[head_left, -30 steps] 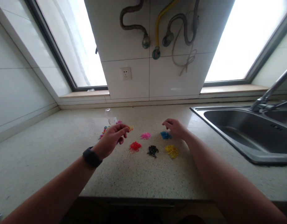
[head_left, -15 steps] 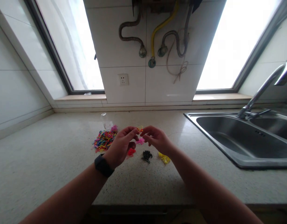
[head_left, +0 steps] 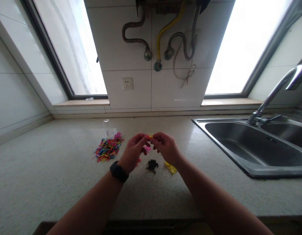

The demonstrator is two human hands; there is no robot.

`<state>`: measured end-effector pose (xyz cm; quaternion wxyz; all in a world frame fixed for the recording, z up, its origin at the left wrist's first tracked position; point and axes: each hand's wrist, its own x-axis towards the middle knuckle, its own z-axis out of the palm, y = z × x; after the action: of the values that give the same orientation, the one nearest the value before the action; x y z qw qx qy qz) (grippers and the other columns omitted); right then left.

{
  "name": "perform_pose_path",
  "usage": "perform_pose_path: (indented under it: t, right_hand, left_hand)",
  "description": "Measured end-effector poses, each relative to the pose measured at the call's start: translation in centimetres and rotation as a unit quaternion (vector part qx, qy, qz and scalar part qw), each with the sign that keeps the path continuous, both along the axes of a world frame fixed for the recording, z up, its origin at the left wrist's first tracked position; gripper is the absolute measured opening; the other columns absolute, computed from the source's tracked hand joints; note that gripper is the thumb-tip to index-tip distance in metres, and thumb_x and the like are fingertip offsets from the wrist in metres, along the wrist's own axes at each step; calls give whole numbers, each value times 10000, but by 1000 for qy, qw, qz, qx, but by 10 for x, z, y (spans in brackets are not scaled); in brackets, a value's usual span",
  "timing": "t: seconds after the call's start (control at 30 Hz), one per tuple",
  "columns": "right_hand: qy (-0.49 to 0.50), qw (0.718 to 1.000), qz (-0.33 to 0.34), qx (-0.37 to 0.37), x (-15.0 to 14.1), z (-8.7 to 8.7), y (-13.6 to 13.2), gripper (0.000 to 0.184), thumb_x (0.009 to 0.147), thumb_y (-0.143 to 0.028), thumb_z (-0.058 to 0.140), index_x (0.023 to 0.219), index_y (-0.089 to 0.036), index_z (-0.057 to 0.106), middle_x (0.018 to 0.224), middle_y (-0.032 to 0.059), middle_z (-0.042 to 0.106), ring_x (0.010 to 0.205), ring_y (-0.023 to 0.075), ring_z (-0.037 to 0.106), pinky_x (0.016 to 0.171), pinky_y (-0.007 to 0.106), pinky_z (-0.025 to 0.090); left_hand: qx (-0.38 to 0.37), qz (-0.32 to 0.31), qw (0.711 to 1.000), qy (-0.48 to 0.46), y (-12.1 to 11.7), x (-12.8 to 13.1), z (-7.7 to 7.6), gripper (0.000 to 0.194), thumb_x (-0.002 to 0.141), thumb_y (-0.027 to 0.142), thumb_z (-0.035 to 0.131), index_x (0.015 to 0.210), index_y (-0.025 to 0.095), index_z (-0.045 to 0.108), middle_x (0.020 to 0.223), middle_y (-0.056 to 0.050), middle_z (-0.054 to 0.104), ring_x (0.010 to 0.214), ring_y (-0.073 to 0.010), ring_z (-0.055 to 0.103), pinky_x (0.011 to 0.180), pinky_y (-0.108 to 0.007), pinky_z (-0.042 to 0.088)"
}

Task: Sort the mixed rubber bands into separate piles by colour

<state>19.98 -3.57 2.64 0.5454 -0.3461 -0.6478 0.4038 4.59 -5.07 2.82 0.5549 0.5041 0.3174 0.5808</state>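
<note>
A few small red and yellow rubber bands [head_left: 150, 136] are pinched between my two hands above the counter. My left hand [head_left: 134, 150], with a black watch on its wrist, is closed on them at its fingertips. From the other side, my right hand [head_left: 167, 147] closes thumb and fingers on the same bands. Below lie small piles: pink bands [head_left: 147, 148], red bands [head_left: 139, 161] mostly hidden behind my left hand, black bands [head_left: 152, 165], and yellow bands [head_left: 171, 168] partly covered by my right wrist.
Left of my hands is a mixed heap of coloured rubber bands [head_left: 108, 149], with a clear plastic container [head_left: 109, 128] behind it. A steel sink [head_left: 229, 143] with a faucet [head_left: 271, 98] takes up the right side of the speckled counter [head_left: 55, 169].
My hands have come closer together around the bands, and my left hand has moved right, covering more of the red pile. The view has shifted slightly.
</note>
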Motion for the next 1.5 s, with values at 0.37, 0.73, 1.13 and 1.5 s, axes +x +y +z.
perform_pose_path:
  t: [0.37, 0.73, 1.13, 1.5]
  right_hand:
    - [0, 999, -27, 24, 8, 7, -1, 216, 813, -397, 695, 841, -187, 656, 667, -15, 607, 522, 84, 512, 451, 214, 404]
    - [138, 990, 20, -29, 11, 15, -4, 221, 800, -403, 713, 795, -191, 650, 657, -28, 589, 483, 66, 485, 414, 199, 389]
    - [38, 999, 8, -1, 8, 14, -8, 262, 832, -461, 648, 834, -200, 642, 644, -17, 582, 499, 90, 445, 454, 236, 367]
    - [-502, 829, 63, 240, -21, -9, -4, 154, 883, -294, 612, 921, -217, 740, 865, 63, 737, 837, 207, 615, 765, 311, 405]
  left_hand:
    - [33, 17, 999, -6, 0, -13, 3, 205, 844, 377, 701, 885, 181, 660, 811, -13, 619, 647, -88, 539, 485, -172, 439]
    - [7, 51, 991, -123, 13, -31, 0, 209, 782, 343, 769, 873, 186, 665, 869, -3, 617, 697, -85, 569, 466, -161, 412]
    - [2, 57, 986, -159, 23, -36, -3, 223, 751, 335, 789, 852, 189, 655, 843, 15, 625, 663, -67, 559, 473, -165, 366]
    - [15, 41, 990, -138, 25, -33, -5, 233, 761, 335, 781, 858, 173, 644, 835, 7, 597, 648, -59, 515, 461, -157, 340]
